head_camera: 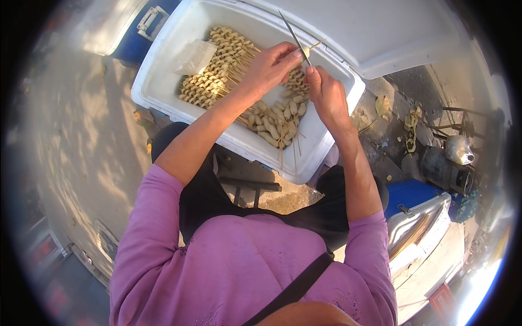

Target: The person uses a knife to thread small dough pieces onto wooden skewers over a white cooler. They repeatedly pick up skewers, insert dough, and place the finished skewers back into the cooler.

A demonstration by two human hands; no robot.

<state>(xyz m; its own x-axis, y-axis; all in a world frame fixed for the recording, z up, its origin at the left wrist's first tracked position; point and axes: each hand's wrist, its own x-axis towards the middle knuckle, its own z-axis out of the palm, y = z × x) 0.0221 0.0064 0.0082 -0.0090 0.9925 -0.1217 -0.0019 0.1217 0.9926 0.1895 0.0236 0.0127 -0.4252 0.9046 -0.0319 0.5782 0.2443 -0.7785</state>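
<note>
Above the far right part of a white cooler box (244,150), my left hand (277,67) holds a pale piece of food (306,51) on a wooden skewer (318,44). My right hand (329,95) grips a knife (290,28), its blade crossing the food close to my left fingertips. Inside the box, skewers of spiral-cut pale food (220,69) lie in stacked rows. Uncut, finger-shaped pale pieces (275,122), some with sticks in them, are heaped nearer me. A clear plastic bag of white contents (197,57) rests on the skewers at the left.
The box's raised white lid (391,36) spreads at the far right. A blue cooler (142,32) stands at the far left. At my right are another blue-and-white cooler (408,199) with a bundle of thin sticks (412,236) and a metal cylinder (440,167).
</note>
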